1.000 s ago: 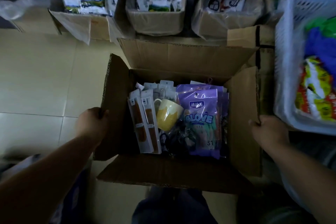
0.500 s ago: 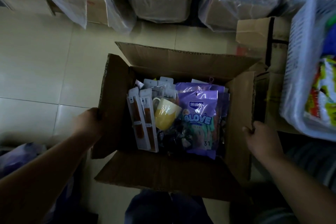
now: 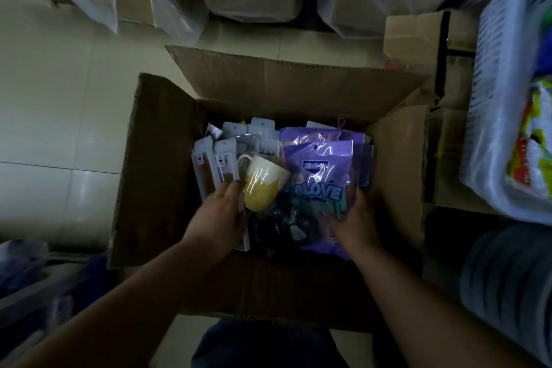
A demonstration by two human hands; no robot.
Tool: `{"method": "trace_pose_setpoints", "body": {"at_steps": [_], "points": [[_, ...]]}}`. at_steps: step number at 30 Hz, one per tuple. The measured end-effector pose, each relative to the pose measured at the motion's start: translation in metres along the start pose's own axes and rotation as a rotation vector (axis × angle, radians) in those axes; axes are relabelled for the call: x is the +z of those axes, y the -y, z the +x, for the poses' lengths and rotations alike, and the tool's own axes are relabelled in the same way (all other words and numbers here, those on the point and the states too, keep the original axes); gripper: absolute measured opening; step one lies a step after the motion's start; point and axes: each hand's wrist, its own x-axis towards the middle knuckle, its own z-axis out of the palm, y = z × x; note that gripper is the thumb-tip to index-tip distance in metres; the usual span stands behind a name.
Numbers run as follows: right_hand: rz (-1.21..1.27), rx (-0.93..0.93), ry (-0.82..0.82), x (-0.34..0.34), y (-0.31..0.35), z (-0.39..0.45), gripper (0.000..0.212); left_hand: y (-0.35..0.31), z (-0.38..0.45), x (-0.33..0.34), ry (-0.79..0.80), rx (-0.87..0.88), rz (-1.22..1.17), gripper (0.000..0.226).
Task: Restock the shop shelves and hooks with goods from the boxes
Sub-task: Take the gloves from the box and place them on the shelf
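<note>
1. Open cardboard box (image 3: 155, 164) on floor, centre, full of goods.
2. Purple glove packs (image 3: 321, 176) right inside; right hand (image 3: 355, 218) on them, grip unclear.
3. Left hand (image 3: 219, 215), fingers extended, touches white carded packs (image 3: 213, 167) beside yellow mug (image 3: 264, 188); best lift packs singly.

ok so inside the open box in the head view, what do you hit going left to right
white carded packs → left hand → yellow and white mug → purple glove packs → right hand, all within the cardboard box
</note>
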Motion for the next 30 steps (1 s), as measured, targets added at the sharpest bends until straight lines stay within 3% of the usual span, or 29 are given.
{"method": "trace_pose_setpoints", "body": {"at_steps": [4, 10, 15, 20, 25, 30], "points": [[0.108, 0.136, -0.112, 0.023, -0.029, 0.049, 0.103, 0.007, 0.018, 0.039, 0.036, 0.008, -0.081, 0.053], [0.177, 0.257, -0.087, 0.042, -0.031, 0.063, 0.104, 0.010, 0.023, 0.069, 0.056, 0.003, -0.138, 0.054], [0.301, 0.253, -0.079, 0.042, -0.027, 0.065, 0.078, 0.009, 0.023, 0.068, 0.043, 0.006, -0.173, 0.055], [0.275, 0.227, 0.083, 0.049, -0.021, 0.066, 0.060, 0.006, 0.025, 0.061, 0.047, -0.006, -0.196, 0.051], [0.169, 0.191, 0.059, 0.042, -0.010, 0.060, 0.039, -0.001, 0.027, 0.058, 0.075, -0.041, -0.216, 0.040], [0.116, 0.034, -0.058, 0.001, 0.003, 0.030, 0.028, -0.002, 0.018, 0.042, 0.084, -0.115, -0.327, 0.032]]}}
